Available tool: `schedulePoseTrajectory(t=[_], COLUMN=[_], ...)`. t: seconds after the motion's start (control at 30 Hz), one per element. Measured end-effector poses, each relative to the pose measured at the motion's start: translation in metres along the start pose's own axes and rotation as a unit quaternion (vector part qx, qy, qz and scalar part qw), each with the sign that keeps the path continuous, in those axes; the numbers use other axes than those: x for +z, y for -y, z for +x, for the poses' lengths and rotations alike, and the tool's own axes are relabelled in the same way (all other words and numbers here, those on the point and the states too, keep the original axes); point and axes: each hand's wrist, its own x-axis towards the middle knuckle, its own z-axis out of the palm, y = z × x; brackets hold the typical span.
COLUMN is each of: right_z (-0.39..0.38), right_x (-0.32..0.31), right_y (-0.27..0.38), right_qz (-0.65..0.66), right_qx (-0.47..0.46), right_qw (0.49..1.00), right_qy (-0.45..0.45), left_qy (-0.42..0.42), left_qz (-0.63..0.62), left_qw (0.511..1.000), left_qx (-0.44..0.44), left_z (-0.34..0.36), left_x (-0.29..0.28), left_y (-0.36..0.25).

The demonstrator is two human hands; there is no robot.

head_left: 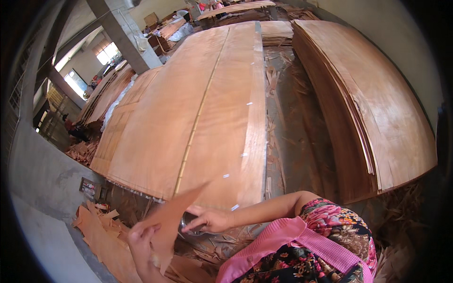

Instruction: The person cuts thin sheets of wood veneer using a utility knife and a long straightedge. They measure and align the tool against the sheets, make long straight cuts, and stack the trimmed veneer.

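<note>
The left grip (141, 236) is clamped on a veneer piece (171, 216), thumb and fingers together at its left side. The piece is thin, reddish-brown and uneven in outline; it stands up between the two hands, one pointed tip rising above and to the right of the left grip, in front of the near edge of the big sheet (155, 118), and a narrower end hanging below the fingers.

Just right of the piece, the right grip (212, 220) is closed on a round thing (189, 223), dark and shiny in part; the piece covers some of it and the rest is small, so it may be a roll or a holder, but I cannot tell which.

Beyond both grips, the sheet stretches away, with a long yellowish pole (200, 101) lying lengthwise along it, its near end just above the veneer piece. Small white tabs (226, 176) run in a spaced row along the sheet, ahead of the right grip and farther off. Well to the right of that grip, past a littered strip of floor (302, 137), is a tall veneer stack (382, 99). Left of the left grip, torn scraps (101, 231) lie heaped beside a grey wall (40, 198).
</note>
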Motion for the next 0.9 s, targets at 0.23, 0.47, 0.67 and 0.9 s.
schedulePoseTrajectory(t=[0.23,0.47,0.67,0.9], right_z=[-0.319,-0.49,-0.568,-0.65], right_x=[-0.565,-0.791,-0.889,-1.029], right_y=[0.136,0.271,0.282,0.281], right_qz=[-0.086,0.036,0.008,-0.019], right_qx=[0.085,0.073,0.123,0.169], right_qw=[0.944,0.706,0.677,0.602], right_qy=[-0.307,-0.704,-0.725,-0.78], left_qy=[0.187,0.391,0.299,0.159], left_qz=[0.092,0.106,0.075,0.25], left_qw=[0.937,0.609,0.931,0.921], left_qx=[0.281,0.682,0.196,0.251], left_z=[0.143,0.101,0.143,0.254], left_x=[0.627,0.884,0.956,1.049], left_y=[-0.38,-0.404,-0.3,-0.449])
